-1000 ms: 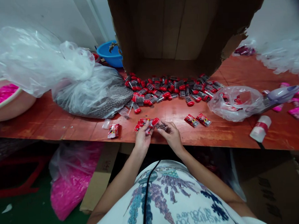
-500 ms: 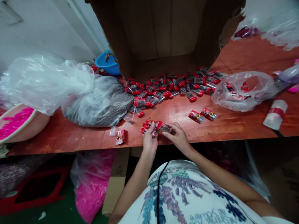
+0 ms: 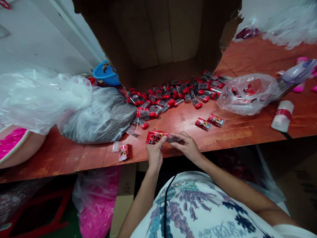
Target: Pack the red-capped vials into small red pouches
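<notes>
Red wrappers (image 3: pixel 154 136) sit pinched in the left fingers (image 3: pixel 162 141); right fingers (image 3: pixel 184 135) grip a bead-filled tube (image 3: pixel 172 139) alongside: hold it level!

The bare right hand (image 3: pixel 188 145) covers part of the clear, dark-bead-filled plastic container (image 3: pixel 173 139), and the print on the glossy red packets (image 3: pixel 154 135) is too blurred to read! Up top, the torn brown cardboard box (image 3: pixel 183 31) runs out of frame.
</notes>
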Tool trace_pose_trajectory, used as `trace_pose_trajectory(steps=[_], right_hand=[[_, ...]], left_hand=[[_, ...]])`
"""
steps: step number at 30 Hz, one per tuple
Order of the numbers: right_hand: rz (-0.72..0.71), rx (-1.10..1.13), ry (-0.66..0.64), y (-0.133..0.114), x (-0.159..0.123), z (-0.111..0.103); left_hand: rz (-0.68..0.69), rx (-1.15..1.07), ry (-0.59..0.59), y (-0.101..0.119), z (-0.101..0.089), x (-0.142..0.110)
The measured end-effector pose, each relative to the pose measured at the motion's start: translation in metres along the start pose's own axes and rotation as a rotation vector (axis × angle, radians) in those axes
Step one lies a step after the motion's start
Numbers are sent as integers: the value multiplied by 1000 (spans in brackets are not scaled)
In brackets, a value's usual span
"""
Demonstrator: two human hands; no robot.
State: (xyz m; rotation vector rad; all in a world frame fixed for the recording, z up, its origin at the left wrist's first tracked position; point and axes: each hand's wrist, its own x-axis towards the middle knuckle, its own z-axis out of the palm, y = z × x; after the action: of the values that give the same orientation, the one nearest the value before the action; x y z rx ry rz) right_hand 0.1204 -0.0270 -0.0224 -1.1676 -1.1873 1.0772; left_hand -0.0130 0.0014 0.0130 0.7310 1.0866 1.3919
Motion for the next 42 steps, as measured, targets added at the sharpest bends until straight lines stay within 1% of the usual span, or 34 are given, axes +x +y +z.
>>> trace_pose_trajectory(steps=[2,5,7,11,13,15,18,20,22,24,26,27,28,30,32,34,35,37,39,41,42], right_hand=[[68,79,-7,0,0,-2],[239,243,-58,1,-1,-7],[273,258,-59,2,-1,-11],[164,130,32,0,-2,-19],[109,67,44,-2,-3,-23],[63,7,35,-5,-4,-29],[9,-51,-18,-7,-7,-37],[-20,-80,-19,-6,-7,-39],[-33,-97,33,-2,-6,-41],[-17,-94,87,3,-4,-45],[10,-105,125,8,-3,-55],[22,-125,149,10,-2,-61],[31,-167,177,12,-2,-69],[25,-319,246,12,-4,-85],[-19,-505,320,7,-5,-93],[-80,-603,343,-1,-6,-89],[-98,-596,313,-5,-5,-81],[-97,-496,191,-10,-2,-59],[-61,-353,86,-11,4,-36],[-31,-275,52,-8,13,-19],[-28,-275,44,-6,17,-14]], left_hand=[[-20,27,-46,2,2,0],[-110,18,-131,2,4,-1],[-155,-6,-152,0,7,-3],[-157,26,-159,-8,14,-7],[-194,61,-189,-11,17,-8],[-247,52,-202,-13,20,-8],[-284,-16,-164,-14,24,-7],[-308,-39,-151,-15,28,-7],[-348,-33,-180,-18,32,-9],[-397,-33,-235,-21,35,-10],[-434,-70,-250,-24,34,-8],[-456,-104,-236,-24,32,-6],[-474,-154,-198,-24,28,-3],[-519,-241,-132,-22,20,3],[-533,-274,-118,-20,12,7],[-519,-272,-134,-19,8,8],[-510,-268,-147,-19,8,7],[-503,-261,-178,-20,12,3],[-484,-257,-190,-22,15,0],[-428,-247,-147,-23,16,-1],[-389,-242,-109,-22,15,-1]])
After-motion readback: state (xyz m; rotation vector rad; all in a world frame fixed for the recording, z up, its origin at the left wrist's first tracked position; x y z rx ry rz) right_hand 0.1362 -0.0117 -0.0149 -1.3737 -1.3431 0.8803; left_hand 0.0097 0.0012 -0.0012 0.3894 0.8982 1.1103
